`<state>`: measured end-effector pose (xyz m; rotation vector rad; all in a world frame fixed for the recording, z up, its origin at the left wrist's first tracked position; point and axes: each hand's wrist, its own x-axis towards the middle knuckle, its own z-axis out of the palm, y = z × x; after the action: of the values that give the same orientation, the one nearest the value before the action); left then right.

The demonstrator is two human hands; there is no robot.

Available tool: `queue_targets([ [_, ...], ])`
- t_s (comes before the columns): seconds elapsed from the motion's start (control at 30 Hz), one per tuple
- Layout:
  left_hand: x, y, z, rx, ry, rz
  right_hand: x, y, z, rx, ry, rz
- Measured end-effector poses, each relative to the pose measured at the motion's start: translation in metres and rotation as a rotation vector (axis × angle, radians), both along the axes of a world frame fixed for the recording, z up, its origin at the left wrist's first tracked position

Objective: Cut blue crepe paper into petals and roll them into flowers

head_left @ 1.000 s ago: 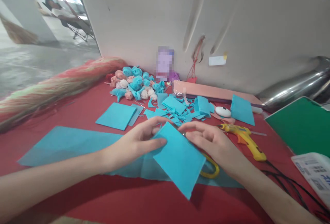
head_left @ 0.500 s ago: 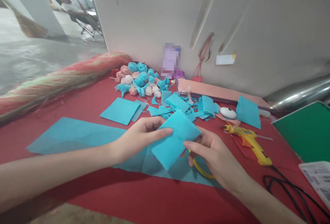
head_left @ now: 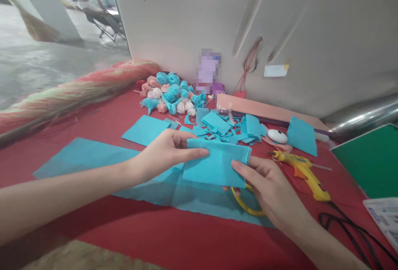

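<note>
Head view: left hand (head_left: 164, 152) reaches in from the left, thumb on top, pinching the folded blue paper rectangle (head_left: 216, 164); right hand (head_left: 264, 183), angled from lower right, clamps its other end, yellow loop-shaped handle (head_left: 245, 209) beneath. Paper's above a flat blue paper sheet (head_left: 77, 156) on the red-covered counter (head_left: 186, 243).

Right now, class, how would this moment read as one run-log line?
left hand: holds folded blue paper | right hand: holds same paper | yellow loop: at right hand | glue gun: on red table
</note>
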<state>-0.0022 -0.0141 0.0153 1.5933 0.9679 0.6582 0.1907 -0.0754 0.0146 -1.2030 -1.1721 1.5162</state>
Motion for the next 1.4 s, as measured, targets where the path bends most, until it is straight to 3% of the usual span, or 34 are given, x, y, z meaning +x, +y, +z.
queue_targets([
  [0.33, 0.003, -0.009, 0.009, 0.032, 0.083, -0.08, 0.006, 0.001, -0.001, 0.003, 0.064, 0.115],
  [0.6, 0.0, -0.012, 0.007, 0.08, -0.069, -0.024, 0.013, 0.001, 0.001, 0.142, -0.197, 0.067],
  [0.87, -0.003, -0.015, 0.01, 0.091, -0.121, -0.032, 0.014, -0.002, 0.003, 0.26, -0.108, 0.129],
  [1.07, -0.006, -0.017, 0.018, 0.11, -0.228, -0.136, 0.017, -0.008, 0.007, 0.313, -0.197, 0.125],
  [1.27, -0.007, -0.016, 0.017, 0.09, -0.326, -0.207, 0.017, -0.013, 0.015, 0.446, -0.241, 0.195],
  [1.4, -0.009, -0.016, 0.015, 0.038, -0.306, -0.215, 0.016, -0.016, 0.018, 0.443, -0.198, 0.274],
])
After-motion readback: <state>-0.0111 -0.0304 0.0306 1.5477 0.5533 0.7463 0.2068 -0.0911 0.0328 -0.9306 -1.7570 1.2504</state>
